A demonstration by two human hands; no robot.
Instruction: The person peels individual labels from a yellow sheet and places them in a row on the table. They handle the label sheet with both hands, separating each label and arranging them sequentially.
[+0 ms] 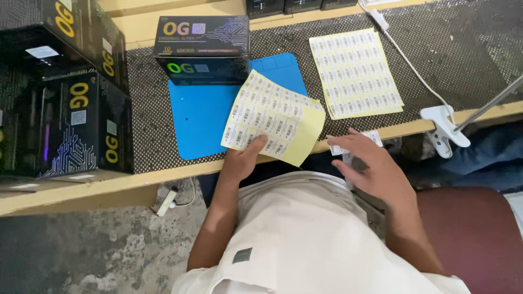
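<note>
Head view, the only one. I saw the left hand pinching a label sheet at its lower edge, thumb on top across the printed labels, other fingers hidden beneath. The sheet hung over the near part of the blue mat, its lower right corner reaching past the mat toward the bench edge. That corner was bare yellow backing, labels already gone there.

The right hand was right of the mat, just off the bench edge, fingers spread and loose; small white label strips sat at the fingertips. I could not tell whether it actually gripped them or only touched.

Handling, my judgement: the sheet looked very light, thin and floppy, it bowed where unsupported. The backing was likely slick, and the labels would stick once lifted. It seemed best held at an edge or the bare yellow corner, thumb flat, no hard pinch, or it would crease.

A second full sheet lay flat, right of the mat and farther back. A black box stood touching the mat's far edge. More black boxes were stacked left of the mat. A white clamp gripped the bench edge far right of the mat, cable running back from it.
</note>
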